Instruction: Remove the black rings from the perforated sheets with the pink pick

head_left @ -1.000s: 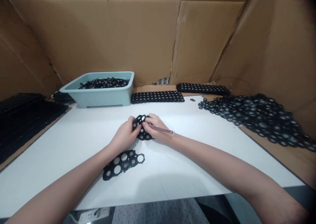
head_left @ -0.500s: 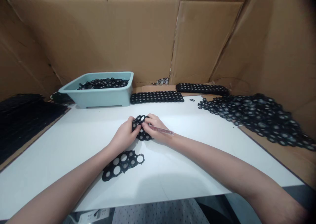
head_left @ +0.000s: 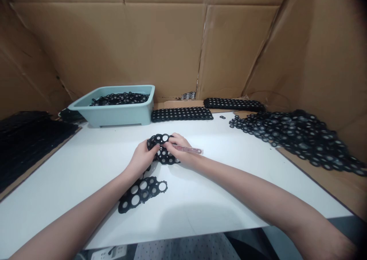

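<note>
A black rubber sheet with round holes (head_left: 162, 149) lies bunched on the white table (head_left: 218, 176) between both hands. My left hand (head_left: 142, 157) is closed on its left edge. My right hand (head_left: 180, 150) pinches the sheet from the right and also holds a thin pink pen-like tool (head_left: 191, 150) that points right. Under my left wrist lies the sheet's lower end (head_left: 142, 190), with larger punched-out holes showing the white table.
A teal bin (head_left: 114, 109) with black rings stands at the back left. Two black perforated strips (head_left: 182, 113) (head_left: 233, 104) lie behind. A large heap of black rings (head_left: 298, 136) covers the right side. Black sheets (head_left: 25, 138) are stacked at the left. Cardboard walls surround the table.
The top of the sheet has spread a little to the left between the hands. Both hands stay in nearly the same place.
</note>
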Demonstrator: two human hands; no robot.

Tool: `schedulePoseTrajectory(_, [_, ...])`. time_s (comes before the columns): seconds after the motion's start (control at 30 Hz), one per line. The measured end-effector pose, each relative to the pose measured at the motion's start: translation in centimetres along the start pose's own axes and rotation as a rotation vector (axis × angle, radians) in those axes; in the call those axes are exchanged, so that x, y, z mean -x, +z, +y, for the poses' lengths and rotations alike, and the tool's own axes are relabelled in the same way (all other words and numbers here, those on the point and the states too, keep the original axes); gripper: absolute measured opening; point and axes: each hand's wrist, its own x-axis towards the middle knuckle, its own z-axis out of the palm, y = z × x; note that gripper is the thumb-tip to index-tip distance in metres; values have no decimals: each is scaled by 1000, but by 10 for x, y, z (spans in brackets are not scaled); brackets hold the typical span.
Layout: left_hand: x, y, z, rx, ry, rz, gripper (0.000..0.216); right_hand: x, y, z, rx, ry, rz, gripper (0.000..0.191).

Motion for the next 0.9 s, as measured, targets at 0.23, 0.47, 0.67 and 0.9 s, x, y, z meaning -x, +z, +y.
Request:
schedulePoseTrajectory(0.23, [0,-2,3,197,-95,-59,31,-3,-2,1,-181,136,-8,28])
schedulePoseTrajectory(0.47, [3,3,0,166,-76,13,28,0,2,-7,-33,103,90,28])
schedulePoseTrajectory(0.67, [6,6,-1,259,-125,81,32,-6,-3,-5,-63,64,30,29])
schedulePoseTrajectory(0.9, [8,6,2,282,-132,75,29,-5,-3,-4,34,72,54,29])
